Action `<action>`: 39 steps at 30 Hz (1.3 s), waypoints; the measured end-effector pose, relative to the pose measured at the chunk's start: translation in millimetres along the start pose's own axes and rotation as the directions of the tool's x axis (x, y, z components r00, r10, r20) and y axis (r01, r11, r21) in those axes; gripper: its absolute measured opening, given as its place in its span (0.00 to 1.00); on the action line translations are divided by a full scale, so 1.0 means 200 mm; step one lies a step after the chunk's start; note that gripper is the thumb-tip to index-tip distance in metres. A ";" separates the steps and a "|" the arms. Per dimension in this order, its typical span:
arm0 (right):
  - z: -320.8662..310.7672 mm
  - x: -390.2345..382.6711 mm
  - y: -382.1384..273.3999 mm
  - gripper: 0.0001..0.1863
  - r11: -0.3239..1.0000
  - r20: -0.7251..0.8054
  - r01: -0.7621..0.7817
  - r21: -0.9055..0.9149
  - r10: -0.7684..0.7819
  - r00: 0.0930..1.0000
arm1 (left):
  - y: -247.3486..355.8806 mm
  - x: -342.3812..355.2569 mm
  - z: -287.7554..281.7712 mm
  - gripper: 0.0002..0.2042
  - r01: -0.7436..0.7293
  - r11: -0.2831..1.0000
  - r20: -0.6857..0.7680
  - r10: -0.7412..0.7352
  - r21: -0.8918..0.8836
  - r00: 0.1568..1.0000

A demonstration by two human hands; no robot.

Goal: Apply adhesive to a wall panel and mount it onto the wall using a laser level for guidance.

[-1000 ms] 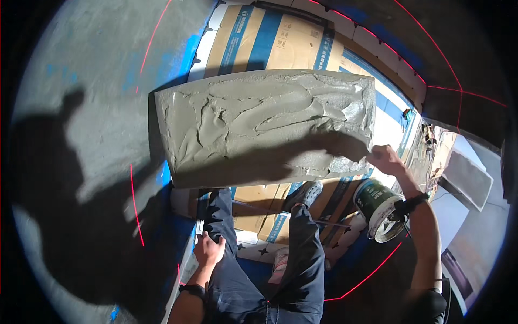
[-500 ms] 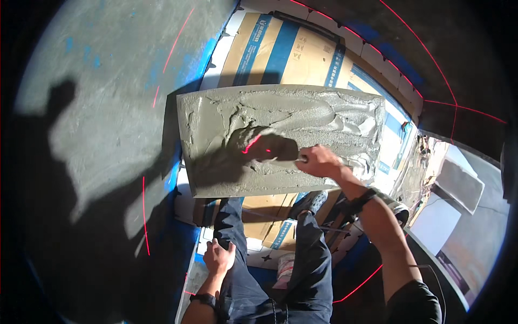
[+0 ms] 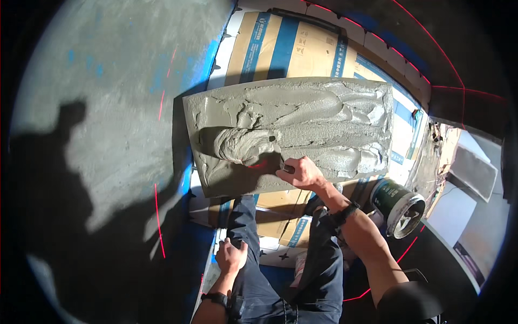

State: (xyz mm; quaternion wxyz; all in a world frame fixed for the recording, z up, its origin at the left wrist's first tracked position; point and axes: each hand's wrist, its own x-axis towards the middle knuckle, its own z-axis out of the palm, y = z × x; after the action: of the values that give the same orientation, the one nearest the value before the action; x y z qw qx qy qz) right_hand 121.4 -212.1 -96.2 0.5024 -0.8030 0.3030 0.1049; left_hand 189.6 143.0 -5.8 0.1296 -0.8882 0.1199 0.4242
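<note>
My right hand [image 3: 303,174] is closed round the handle of a trowel [image 3: 272,161], whose blade lies in shadow low over the mortar. Beside the blade, a thick curled heap of wet grey mortar [image 3: 237,144] sits on the left half of a large rectangular slab [image 3: 189,110]. Ridged mortar covers most of the slab's face, smoother toward its left end. On my left thigh rests my left hand [image 3: 232,256], its fingers loosely bent and the thumb apart, with nothing seen in it.
Under the slab lie cardboard sheets [image 3: 318,46] with blue bands. A dark bucket with a pale rim [image 3: 406,215] tips over at the right. A grey wall [image 3: 118,81] carrying my shadow rises at left; pale boards [image 3: 453,210] lie far right.
My right hand and the trowel have come nearer to me and slightly left. A mortar heap now stands on the slab's left half. The view has shifted, and the bucket shows more fully.
</note>
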 end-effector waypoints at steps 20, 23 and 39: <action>-0.49 -1.76 0.48 0.21 0.895 -0.262 -0.142 0.423 0.270 0.927 | 0.43 -0.17 0.09 0.27 -0.055 0.936 -0.099 0.095 0.347 0.991; -0.54 -2.26 0.64 0.21 0.762 -0.282 -0.377 0.527 0.575 0.768 | 0.61 -0.23 0.15 0.28 -0.064 0.893 -0.080 0.111 0.445 0.991; 0.03 -2.92 1.70 0.13 0.342 -0.751 -0.744 0.574 0.583 -0.311 | 0.82 -0.28 0.36 0.25 -0.141 0.600 -0.060 0.302 0.788 0.951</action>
State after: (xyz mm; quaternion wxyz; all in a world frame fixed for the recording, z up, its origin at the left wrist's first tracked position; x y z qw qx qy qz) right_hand -543.2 -90.8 -76.4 0.0022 -0.3910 0.9156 -0.0940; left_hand 50.4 19.6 -26.8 0.4327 -0.7591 0.4117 0.2587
